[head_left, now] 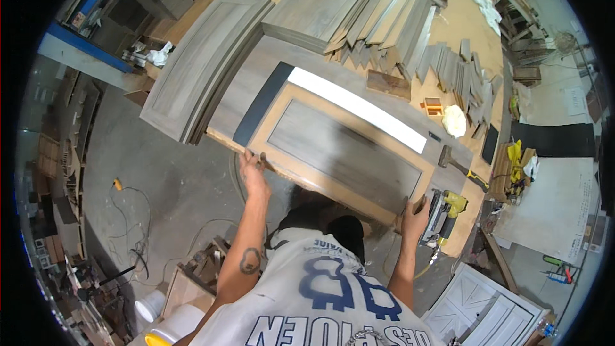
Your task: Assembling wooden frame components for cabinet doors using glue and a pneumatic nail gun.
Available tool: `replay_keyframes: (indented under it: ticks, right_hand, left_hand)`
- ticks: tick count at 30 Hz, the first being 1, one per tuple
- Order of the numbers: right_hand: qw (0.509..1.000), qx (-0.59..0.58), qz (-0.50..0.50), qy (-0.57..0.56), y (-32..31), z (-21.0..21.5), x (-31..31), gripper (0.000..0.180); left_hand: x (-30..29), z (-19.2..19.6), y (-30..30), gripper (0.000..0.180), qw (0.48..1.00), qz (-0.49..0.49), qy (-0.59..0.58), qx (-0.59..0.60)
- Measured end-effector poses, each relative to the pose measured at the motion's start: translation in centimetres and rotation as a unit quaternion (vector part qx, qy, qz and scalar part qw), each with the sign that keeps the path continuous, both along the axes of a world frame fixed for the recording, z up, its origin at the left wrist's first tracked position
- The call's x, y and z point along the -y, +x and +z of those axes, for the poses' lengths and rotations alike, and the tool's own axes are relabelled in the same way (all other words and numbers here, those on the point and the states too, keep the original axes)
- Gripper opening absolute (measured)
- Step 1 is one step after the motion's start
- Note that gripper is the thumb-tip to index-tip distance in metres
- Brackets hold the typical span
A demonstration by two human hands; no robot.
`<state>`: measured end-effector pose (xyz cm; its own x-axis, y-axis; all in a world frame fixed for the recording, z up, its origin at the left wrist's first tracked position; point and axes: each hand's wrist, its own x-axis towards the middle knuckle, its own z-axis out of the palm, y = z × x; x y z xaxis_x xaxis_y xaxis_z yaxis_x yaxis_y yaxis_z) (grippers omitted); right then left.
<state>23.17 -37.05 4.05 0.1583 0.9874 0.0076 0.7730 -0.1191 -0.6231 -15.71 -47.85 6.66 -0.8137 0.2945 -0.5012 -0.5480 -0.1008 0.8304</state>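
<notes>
- While both arms reach up from the lower edge of the view, the left hand (254, 173) grips the near left corner of a framed cabinet door panel (339, 147), its fingers curled over the panel's edge.
- At the near right corner, the right hand (415, 218) has its fingers wrapped around the frame there.
- Lying flat on the workbench (471, 25), the panel overhangs the bench's near edge toward the person; it has a light wood frame around a grey, grained centre.
- Along its far rail runs a white strip (359, 107), and a dark blue strip (261, 104) lies along its left rail.
- Just beside the right hand, a yellow nail gun (445, 213) sits at the bench edge, close to but apart from the panel.
- Beyond it, near the panel's right end, lies a hammer (462, 168) with a yellow-and-black handle.
- To the left, touching the bench, a stack of grey panel doors (205, 64) lies at an angle.
- Farther back, mitred grey wood strips (391, 22) lie fanned out across the bench top, and more short pieces (464, 80) spread out to the right.
- A white crumpled rag (454, 120) rests between these pieces and the panel.
</notes>
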Motion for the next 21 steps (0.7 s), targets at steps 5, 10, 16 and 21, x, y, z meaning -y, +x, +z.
replay_keyframes:
  ticks: [5,10,16,21]
  right_hand:
    - [0.994,-0.085,-0.047,-0.045,1.5,0.3,-1.5,0.054]
    - [0.996,-0.018,0.011,-0.088,1.8,0.7,-2.3,0.061]
    - [0.973,-0.112,0.007,-0.203,4.0,1.9,-6.0,0.063]
    - [0.956,-0.185,0.063,-0.221,6.3,3.2,-10.5,0.054]
  left_hand:
    - [1.1,-0.8,-0.2,0.053,1.0,-0.002,0.019,0.007]
    - [2.2,-2.0,-0.2,0.054,0.999,-0.009,0.019,0.039]
    - [0.2,0.7,5.4,0.063,0.997,-0.021,-0.03,0.062]
    - [1.2,3.6,10.4,0.055,0.987,-0.133,-0.014,0.094]
